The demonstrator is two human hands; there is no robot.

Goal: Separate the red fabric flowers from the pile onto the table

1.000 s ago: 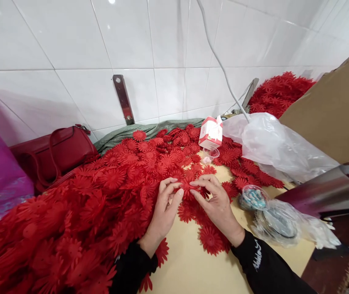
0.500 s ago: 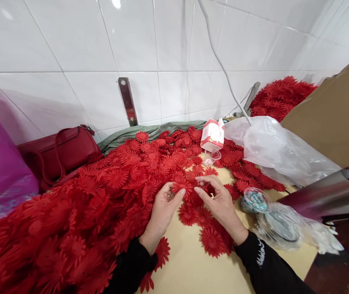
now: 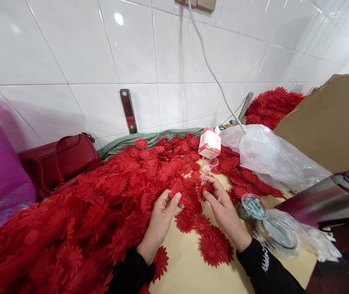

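Observation:
Thumb and fingers of my left hand (image 3: 159, 218) pinch the edge of a red fabric flower (image 3: 177, 187) above the table. Just to its right, my right hand (image 3: 224, 212) is closed on a smaller red flower (image 3: 204, 190), held between thumb and fingertips. A gap separates the two hands. Loose red flowers (image 3: 113, 185) with cut petals lie heaped along my left side and behind the hands. Nearer me, a few flowers (image 3: 213, 248) lie on the pale yellow tabletop (image 3: 180, 265). Petals of the heap blend with the held pieces, so their outlines are partly unclear.
A tissue box (image 3: 209, 143) and small clear cup (image 3: 210, 161) stand behind. On the right are a tub of blue-wrapped pieces (image 3: 254, 206), plastic bags (image 3: 272, 155) and a metal flask (image 3: 318, 200). A red handbag (image 3: 61, 159) and purple bag (image 3: 3, 167) sit left.
My hands have moved apart slightly. A smaller flower now shows clearly in my right fingers, while my left keeps its pinch. The view has tilted up a little.

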